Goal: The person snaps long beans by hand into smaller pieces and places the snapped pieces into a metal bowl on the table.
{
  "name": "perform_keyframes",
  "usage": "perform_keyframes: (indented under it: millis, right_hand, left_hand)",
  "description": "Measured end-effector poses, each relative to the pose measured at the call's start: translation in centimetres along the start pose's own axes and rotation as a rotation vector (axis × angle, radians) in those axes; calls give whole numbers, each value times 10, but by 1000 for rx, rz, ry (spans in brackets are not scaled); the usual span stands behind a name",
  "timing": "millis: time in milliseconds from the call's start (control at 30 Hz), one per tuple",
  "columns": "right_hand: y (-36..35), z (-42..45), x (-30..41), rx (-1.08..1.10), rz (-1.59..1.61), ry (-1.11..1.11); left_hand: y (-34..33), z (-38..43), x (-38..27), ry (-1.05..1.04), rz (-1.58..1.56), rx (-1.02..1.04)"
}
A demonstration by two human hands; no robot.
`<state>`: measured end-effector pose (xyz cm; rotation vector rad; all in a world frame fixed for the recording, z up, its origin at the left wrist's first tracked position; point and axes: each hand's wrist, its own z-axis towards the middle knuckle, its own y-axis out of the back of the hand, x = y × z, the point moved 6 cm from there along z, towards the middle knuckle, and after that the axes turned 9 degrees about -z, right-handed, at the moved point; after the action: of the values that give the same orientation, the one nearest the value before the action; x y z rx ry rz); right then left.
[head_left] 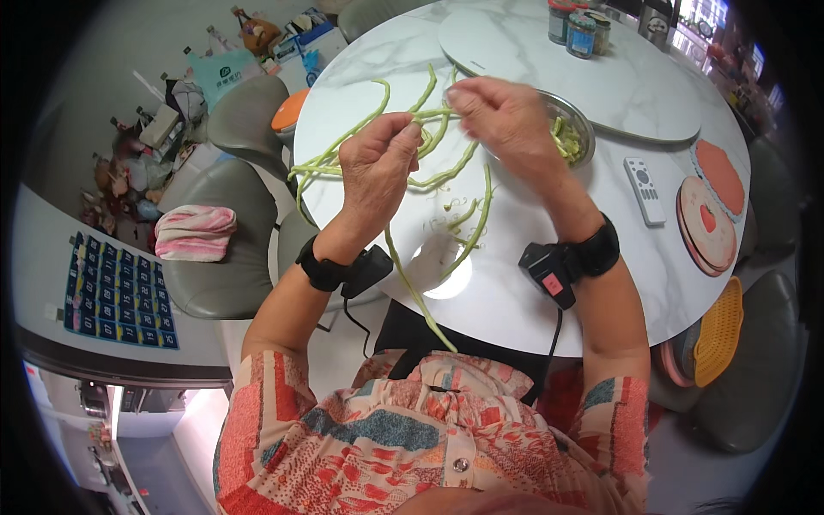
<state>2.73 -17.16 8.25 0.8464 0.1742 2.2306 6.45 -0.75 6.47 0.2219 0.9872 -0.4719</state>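
A long green bean (432,113) runs between my left hand (381,168) and my right hand (508,125). My left thumb and fingers pinch it. The fingers of my right hand are slightly blurred at its other end. More long beans (351,133) lie on the white table around my left hand, and one hangs below that hand past the table's edge. Short bean pieces and thin curled strings (465,219) lie nearer to me, beside another bean (481,212). Behind my right wrist, partly hidden, a metal bowl (587,138) holds broken green bean pieces (566,140).
A raised round marble-look board (618,84) carries several jars (581,35). A white remote control (644,192) and round mats (706,225) lie at the right. Grey chairs (222,277) surround the table, one with a pink-white towel (196,232). A yellow basket (719,331) sits beyond the right edge.
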Motion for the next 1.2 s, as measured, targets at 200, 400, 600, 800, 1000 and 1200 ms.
perform_keyframes:
  millis: [200,400,600,800,1000,1200]
  right_hand:
    - [-23,-15,16,177,245,-312]
    - [-33,-21,46,320,155,56]
    - [-68,-50,37,1038,-103,66]
    - [-51,-33,38,448,-539,261]
    - [-35,-28,57,-70,-450,551]
    - [-41,-31,47,10,-528,632]
  left_hand:
    - [-3,-5,0,89,-127,-38]
    - [6,4,3,230,-435,-134]
    - [28,10,4,323,-398,-84]
    - [36,2,16,526,-454,4]
    - [27,-10,21,633,-424,126]
    - [25,-19,32,578,-244,181]
